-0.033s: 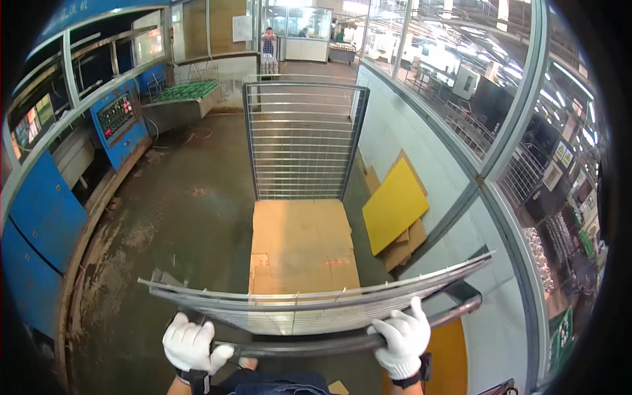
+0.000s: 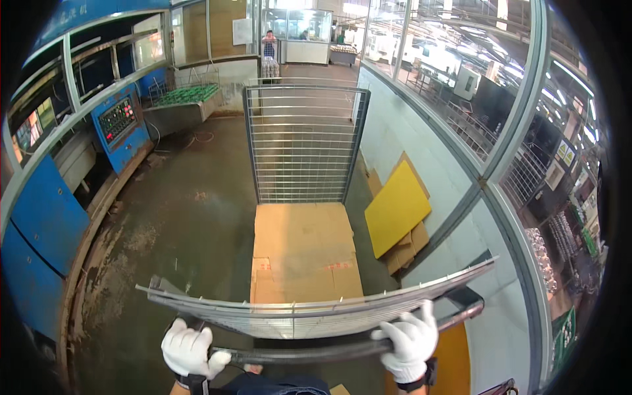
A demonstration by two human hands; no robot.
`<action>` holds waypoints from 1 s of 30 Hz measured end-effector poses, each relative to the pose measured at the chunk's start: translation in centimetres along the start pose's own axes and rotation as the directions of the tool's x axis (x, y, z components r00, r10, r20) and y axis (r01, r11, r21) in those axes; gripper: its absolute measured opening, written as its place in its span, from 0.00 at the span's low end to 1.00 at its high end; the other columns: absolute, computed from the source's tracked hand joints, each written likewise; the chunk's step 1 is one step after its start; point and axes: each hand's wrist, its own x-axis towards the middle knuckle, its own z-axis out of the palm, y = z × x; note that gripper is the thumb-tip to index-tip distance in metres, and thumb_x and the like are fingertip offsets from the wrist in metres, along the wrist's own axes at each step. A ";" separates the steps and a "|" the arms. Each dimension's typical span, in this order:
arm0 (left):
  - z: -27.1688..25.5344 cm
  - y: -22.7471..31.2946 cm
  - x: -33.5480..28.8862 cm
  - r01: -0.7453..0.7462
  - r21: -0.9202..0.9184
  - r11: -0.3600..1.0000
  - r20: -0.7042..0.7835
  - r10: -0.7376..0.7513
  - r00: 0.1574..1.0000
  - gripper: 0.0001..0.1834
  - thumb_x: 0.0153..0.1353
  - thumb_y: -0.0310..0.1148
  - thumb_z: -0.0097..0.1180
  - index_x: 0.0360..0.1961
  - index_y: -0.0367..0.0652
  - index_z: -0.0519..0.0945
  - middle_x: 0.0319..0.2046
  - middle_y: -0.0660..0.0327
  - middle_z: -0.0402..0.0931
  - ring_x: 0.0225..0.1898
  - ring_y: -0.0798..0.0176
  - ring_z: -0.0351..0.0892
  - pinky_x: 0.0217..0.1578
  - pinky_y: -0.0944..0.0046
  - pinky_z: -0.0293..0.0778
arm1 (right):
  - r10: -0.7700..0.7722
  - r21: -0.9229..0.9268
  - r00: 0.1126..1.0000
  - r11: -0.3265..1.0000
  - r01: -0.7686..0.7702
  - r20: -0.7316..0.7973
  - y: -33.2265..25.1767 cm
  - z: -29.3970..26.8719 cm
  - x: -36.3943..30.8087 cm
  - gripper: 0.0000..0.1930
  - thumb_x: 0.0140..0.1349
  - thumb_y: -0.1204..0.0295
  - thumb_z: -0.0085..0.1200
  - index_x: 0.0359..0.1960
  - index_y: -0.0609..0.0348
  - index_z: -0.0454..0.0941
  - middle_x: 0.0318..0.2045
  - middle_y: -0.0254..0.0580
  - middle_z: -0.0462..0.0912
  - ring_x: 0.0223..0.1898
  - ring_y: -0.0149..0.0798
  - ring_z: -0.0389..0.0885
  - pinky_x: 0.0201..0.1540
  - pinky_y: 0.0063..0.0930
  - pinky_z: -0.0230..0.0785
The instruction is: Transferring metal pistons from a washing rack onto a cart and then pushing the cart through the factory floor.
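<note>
A wheeled-cart-like frame stands in front of me, with a flat bed covered by cardboard (image 2: 304, 240) and a barred end panel (image 2: 299, 148) upright at its far side. Its near end panel (image 2: 296, 322) rises just beyond my hands, topped by wire bars, with a dark handle bar (image 2: 296, 356) along the near side. My left hand (image 2: 187, 349), in a white knitted glove, is closed round the bar's left end. Toward the right end, my right hand (image 2: 409, 342), gloved likewise, is closed over the bar with one finger raised. The cart's wheels are hidden.
Blue machine cabinets (image 2: 46, 230) with a control panel (image 2: 117, 120) line the left side. Green trays (image 2: 187, 94) lie on a ledge beyond. A yellow board (image 2: 398, 210) and cardboard lean against the right wall (image 2: 461, 224). Far ahead stands a person (image 2: 268, 45).
The whole scene sits slightly lower in the view. My hands keep their hold on the handle bar, and the cart looks the same relative to me.
</note>
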 end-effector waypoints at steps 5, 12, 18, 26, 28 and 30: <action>1.8 -1.3 1.9 0.009 -0.044 0.999 0.067 -0.006 0.998 0.37 0.70 0.66 0.41 0.17 0.45 0.66 0.13 0.62 0.52 0.14 0.53 0.56 0.20 0.55 0.56 | 0.039 -0.359 0.988 0.929 -0.090 -0.147 5.7 0.2 -0.6 0.09 0.38 0.70 0.64 0.24 0.43 0.80 0.23 0.30 0.69 0.40 0.45 0.79 0.68 0.78 0.60; 6.7 -8.8 4.5 -0.016 0.016 1.000 -0.096 0.018 0.995 0.35 0.71 0.65 0.41 0.21 0.44 0.70 0.14 0.63 0.54 0.14 0.56 0.57 0.20 0.55 0.59 | -0.028 -0.367 0.991 0.930 -0.023 -0.131 4.6 3.6 5.2 0.05 0.66 0.66 0.57 0.37 0.43 0.85 0.30 0.28 0.80 0.41 0.41 0.81 0.52 0.58 0.74; 12.0 -16.0 9.3 -0.007 -0.043 0.999 -0.036 0.006 0.999 0.36 0.70 0.65 0.43 0.19 0.42 0.72 0.12 0.62 0.56 0.12 0.55 0.59 0.20 0.56 0.60 | 0.080 -0.427 0.962 0.884 -0.189 -0.260 6.3 12.4 10.0 0.09 0.37 0.66 0.64 0.22 0.40 0.77 0.26 0.26 0.72 0.48 0.44 0.79 0.71 0.80 0.52; 19.9 -25.6 17.3 -0.077 -0.103 0.992 -0.077 0.069 0.995 0.35 0.70 0.62 0.45 0.23 0.38 0.79 0.14 0.59 0.66 0.17 0.50 0.68 0.25 0.53 0.70 | 0.131 -0.445 0.942 0.856 -0.265 -0.308 7.8 20.9 19.4 0.04 0.45 0.69 0.62 0.22 0.41 0.81 0.24 0.30 0.74 0.41 0.43 0.82 0.72 0.75 0.53; 22.1 -27.6 20.2 -0.111 -0.114 0.987 -0.098 0.100 0.990 0.36 0.69 0.63 0.46 0.26 0.36 0.80 0.15 0.58 0.67 0.18 0.50 0.69 0.26 0.52 0.71 | 0.129 -0.419 0.948 0.874 -0.247 -0.291 9.3 23.0 21.9 0.03 0.47 0.70 0.62 0.22 0.42 0.82 0.23 0.32 0.76 0.41 0.44 0.83 0.72 0.74 0.55; 24.6 -29.9 22.6 -0.153 -0.116 0.981 -0.125 0.138 0.982 0.38 0.68 0.66 0.47 0.28 0.35 0.81 0.16 0.58 0.68 0.19 0.50 0.71 0.28 0.52 0.72 | 0.135 -0.395 0.961 0.891 -0.224 -0.241 10.1 24.5 25.0 0.04 0.46 0.73 0.61 0.24 0.46 0.85 0.25 0.33 0.79 0.44 0.44 0.84 0.72 0.69 0.57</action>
